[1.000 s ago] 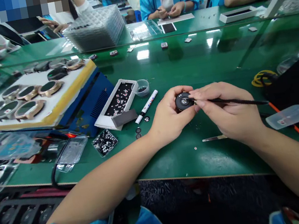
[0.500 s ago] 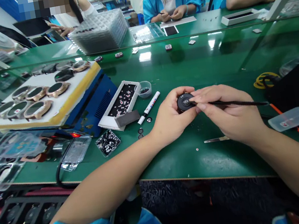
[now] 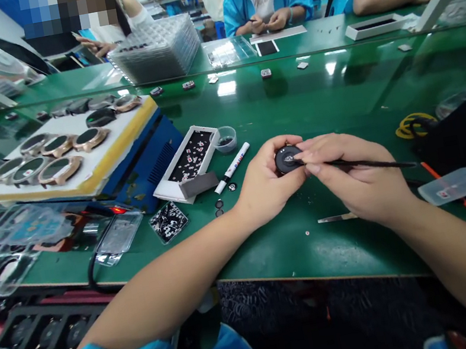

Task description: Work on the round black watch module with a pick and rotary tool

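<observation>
My left hand (image 3: 264, 184) grips a round black watch case (image 3: 285, 159) between thumb and fingers, its flat face turned up toward me. A small pale mark or part shows near the middle of that face. My right hand (image 3: 352, 171) is closed in a pinch around slim black tweezers (image 3: 379, 163). Their tip rests at or just over the watch case's middle; whether it touches I cannot tell. The fingertips of both hands meet at the case's right edge. Below my right hand lies a thin metal blade (image 3: 335, 218), partly hidden by the hand.
On the left, several watches (image 3: 59, 169) lie on a blue heated box (image 3: 141, 166). Nearby are a white tray of small parts (image 3: 191, 155), a round cup (image 3: 225, 138), a paint marker (image 3: 232, 168) and a parts dish (image 3: 168, 222). A squeeze bottle (image 3: 460, 182) lies right. Co-workers sit opposite.
The small pieces along the back strip have shifted slightly right. The watch case has shifted a little in my left hand, while both hands keep their hold.
</observation>
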The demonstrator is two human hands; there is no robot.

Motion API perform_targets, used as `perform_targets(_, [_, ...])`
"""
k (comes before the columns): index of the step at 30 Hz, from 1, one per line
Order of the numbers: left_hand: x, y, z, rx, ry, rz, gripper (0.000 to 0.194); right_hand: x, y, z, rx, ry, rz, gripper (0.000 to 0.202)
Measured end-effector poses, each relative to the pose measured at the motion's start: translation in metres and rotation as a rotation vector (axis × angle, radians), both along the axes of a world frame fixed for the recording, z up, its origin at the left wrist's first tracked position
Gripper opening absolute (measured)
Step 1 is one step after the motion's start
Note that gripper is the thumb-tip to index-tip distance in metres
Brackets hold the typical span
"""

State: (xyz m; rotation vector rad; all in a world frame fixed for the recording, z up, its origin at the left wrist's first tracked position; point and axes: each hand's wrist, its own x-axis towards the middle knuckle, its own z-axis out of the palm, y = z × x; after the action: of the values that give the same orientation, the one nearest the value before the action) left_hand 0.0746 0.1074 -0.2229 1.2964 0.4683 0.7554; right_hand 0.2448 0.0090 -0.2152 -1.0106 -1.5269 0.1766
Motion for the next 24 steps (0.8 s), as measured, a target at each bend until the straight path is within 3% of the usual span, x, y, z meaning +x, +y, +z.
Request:
perform_targets(13, [-0.0003,0.0011,-0.0056,0.079,-0.004,0.032,0.064,-0.0019,0.0013,-0.0013,0.02,0.015,-0.022,0.026])
perform_targets(24, [-0.0022,-0.0013,-0.0007,0.107,0.029,0.049,0.06,-0.002,0.0029,-0.0022,0.046,0.019,-0.015,0.028])
